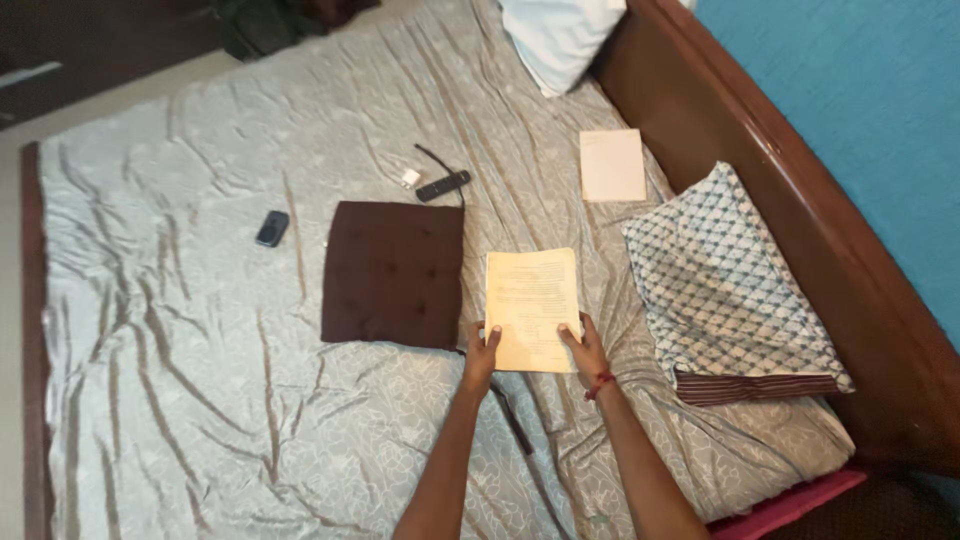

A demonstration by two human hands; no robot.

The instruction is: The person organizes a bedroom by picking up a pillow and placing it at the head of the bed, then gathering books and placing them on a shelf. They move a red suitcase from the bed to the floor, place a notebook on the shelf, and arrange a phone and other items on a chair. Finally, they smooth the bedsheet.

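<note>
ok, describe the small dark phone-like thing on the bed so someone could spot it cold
Start at the bed with the wrinkled grey sheet, then find the dark brown square cushion near its middle. Left of that cushion, apart from it, lies the small dark phone-like object, alone on bare sheet. Unlike the slim black remote above the cushion, it is short and rounded.

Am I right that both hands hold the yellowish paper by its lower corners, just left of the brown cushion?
Not quite. The head view shows the left hand and right hand holding the yellowish paper by its lower corners, just right of the brown cushion.
</note>
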